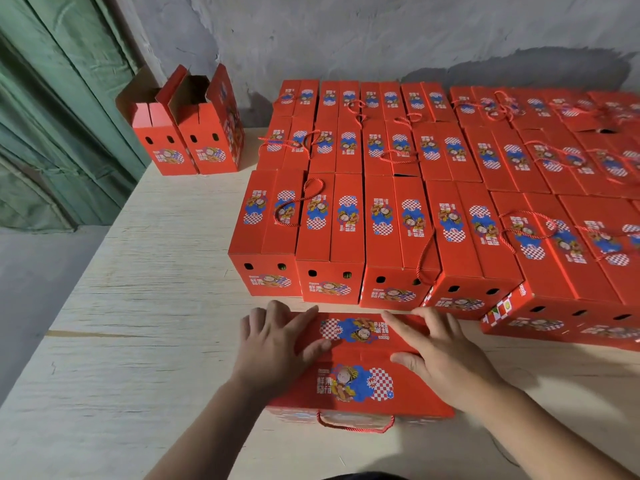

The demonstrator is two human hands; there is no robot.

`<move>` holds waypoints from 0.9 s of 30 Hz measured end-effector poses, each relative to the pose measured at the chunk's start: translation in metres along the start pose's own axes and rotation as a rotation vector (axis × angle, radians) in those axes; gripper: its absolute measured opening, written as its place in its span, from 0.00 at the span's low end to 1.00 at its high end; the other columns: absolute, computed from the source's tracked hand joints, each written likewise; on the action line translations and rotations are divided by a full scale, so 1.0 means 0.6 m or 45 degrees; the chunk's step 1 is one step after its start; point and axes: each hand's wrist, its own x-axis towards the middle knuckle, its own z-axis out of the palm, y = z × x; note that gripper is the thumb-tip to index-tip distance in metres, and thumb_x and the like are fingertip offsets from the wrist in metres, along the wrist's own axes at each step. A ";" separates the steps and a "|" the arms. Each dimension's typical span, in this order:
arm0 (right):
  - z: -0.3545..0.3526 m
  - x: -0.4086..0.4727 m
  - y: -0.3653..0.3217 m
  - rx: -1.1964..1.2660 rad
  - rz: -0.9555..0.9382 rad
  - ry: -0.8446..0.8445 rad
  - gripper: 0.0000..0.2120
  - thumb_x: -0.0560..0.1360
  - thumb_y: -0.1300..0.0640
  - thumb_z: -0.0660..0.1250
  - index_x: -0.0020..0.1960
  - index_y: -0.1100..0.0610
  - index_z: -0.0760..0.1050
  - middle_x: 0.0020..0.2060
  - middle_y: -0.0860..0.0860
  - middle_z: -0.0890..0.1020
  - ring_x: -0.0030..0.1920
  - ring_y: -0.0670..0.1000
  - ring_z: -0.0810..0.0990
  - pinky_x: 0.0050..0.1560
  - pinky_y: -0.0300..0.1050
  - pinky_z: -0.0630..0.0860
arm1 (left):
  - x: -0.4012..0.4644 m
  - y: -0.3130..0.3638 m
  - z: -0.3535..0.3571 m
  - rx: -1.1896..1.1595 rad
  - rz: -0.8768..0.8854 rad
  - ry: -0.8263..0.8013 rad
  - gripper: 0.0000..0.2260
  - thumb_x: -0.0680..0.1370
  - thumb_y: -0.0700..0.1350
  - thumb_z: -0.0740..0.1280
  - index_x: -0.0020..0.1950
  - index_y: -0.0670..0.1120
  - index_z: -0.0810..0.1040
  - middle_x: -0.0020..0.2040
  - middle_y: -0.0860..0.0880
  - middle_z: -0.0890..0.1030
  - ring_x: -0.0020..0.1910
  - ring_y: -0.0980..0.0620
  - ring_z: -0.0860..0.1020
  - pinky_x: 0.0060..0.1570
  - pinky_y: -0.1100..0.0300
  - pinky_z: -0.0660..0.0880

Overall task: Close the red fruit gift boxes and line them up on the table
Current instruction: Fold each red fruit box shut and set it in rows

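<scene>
Most boxes (415, 188) sit closed in rows at the far right, two open boxes (187, 133) wait far left, and both the left hand (277, 344) and right hand (440, 351) press flat, fingers spread, on the near box (360, 372).

Printed upside down on the far lid flap of the near red box (360, 362): "GOOD". Large Chinese characters beside the cartoon figure on its near flap, too blurred to read surely.

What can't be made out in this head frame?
- Contents of the box under the left hand and right hand: flaps cover it.
- Extent of the closed rows: cut by right edge.
- Inside the two open boxes: in shadow.
- Printed text: too small.
</scene>
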 end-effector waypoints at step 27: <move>0.008 0.000 -0.010 -0.045 0.013 -0.329 0.32 0.70 0.25 0.29 0.71 0.29 0.21 0.82 0.53 0.38 0.80 0.59 0.30 0.77 0.61 0.37 | 0.037 -0.009 -0.006 0.178 0.589 -0.452 0.38 0.80 0.74 0.39 0.84 0.54 0.48 0.74 0.47 0.69 0.71 0.44 0.69 0.73 0.45 0.65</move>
